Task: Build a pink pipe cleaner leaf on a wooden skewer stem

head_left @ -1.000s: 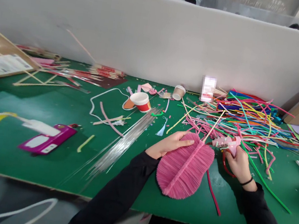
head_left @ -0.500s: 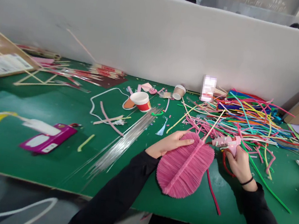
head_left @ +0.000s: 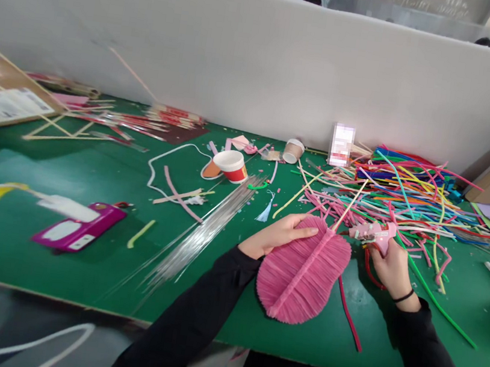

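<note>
A pink leaf-shaped fan (head_left: 296, 270) made of pipe cleaners, with a thin stick handle (head_left: 351, 204) pointing away from me, is gripped at its left edge by my left hand (head_left: 281, 234). The thumb lies on top and the other fingers are partly hidden beneath it. My right hand (head_left: 392, 268) is closed around a pink hot glue gun (head_left: 375, 233). The gun's nozzle points left, close to the base of the stick; whether it touches cannot be told. A dark pink pipe cleaner (head_left: 349, 316) lies by the fan's right side.
Many coloured pipe cleaners (head_left: 412, 189) are heaped at the back right. Thin metal wires (head_left: 206, 233), a red and white paper cup (head_left: 234, 170) and a brown cup (head_left: 294, 151) lie mid-table. A purple power strip (head_left: 84, 228) sits left. A grey partition (head_left: 227, 53) closes the back.
The glue gun has shifted very slightly to the right, its nozzle a little farther from the stick. My left hand and the fan stay almost still.
</note>
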The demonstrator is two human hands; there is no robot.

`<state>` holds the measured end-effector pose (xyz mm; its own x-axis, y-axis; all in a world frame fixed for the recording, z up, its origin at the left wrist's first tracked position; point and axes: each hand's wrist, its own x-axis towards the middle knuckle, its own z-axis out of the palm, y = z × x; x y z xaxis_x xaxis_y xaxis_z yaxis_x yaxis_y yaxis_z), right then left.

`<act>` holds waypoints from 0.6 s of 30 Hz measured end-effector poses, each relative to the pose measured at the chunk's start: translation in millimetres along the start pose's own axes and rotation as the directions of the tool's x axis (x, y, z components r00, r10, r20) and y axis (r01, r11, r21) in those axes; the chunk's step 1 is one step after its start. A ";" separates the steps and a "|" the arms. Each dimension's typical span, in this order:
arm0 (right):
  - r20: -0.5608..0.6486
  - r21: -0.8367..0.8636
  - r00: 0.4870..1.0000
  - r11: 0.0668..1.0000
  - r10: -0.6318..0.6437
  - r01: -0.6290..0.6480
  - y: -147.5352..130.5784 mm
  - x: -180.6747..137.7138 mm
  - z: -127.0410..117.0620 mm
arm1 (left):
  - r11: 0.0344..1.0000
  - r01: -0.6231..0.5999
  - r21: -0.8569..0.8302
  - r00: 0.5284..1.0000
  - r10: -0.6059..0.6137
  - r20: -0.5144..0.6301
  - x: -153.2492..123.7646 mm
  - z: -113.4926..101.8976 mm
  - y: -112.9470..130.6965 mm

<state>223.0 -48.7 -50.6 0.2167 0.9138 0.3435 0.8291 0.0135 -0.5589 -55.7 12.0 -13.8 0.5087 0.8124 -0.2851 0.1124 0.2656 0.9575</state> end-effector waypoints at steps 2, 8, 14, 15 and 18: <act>-0.013 0.010 1.000 1.000 -0.001 0.001 0.4 0.0 0.9 | 0.999 -0.001 0.036 1.000 0.001 -0.001 -0.9 -0.6 1.0; -0.058 0.035 0.993 0.994 0.102 -0.100 -1.9 0.0 0.7 | 0.986 -0.039 0.163 0.998 0.031 0.052 -1.8 -5.4 3.4; -0.121 0.203 0.963 0.955 0.241 -0.214 -5.2 0.8 -2.6 | 0.990 -0.069 -0.120 0.996 0.074 0.040 2.3 -7.1 1.3; -0.099 0.277 0.965 0.938 0.244 -0.209 -7.0 0.1 -3.1 | 0.986 -0.069 -0.151 0.996 0.076 0.043 2.4 -6.7 0.8; 0.007 0.449 0.982 0.877 0.187 -0.170 -13.8 -3.8 -3.0 | 0.972 -0.071 -0.223 0.992 0.091 0.084 1.1 -3.8 -0.1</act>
<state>212.3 -53.6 -41.9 0.3642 0.9031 0.2275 0.4588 0.0386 -0.8877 -58.4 14.8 -14.4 0.5869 0.7866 -0.1918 -0.1169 0.3167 0.9413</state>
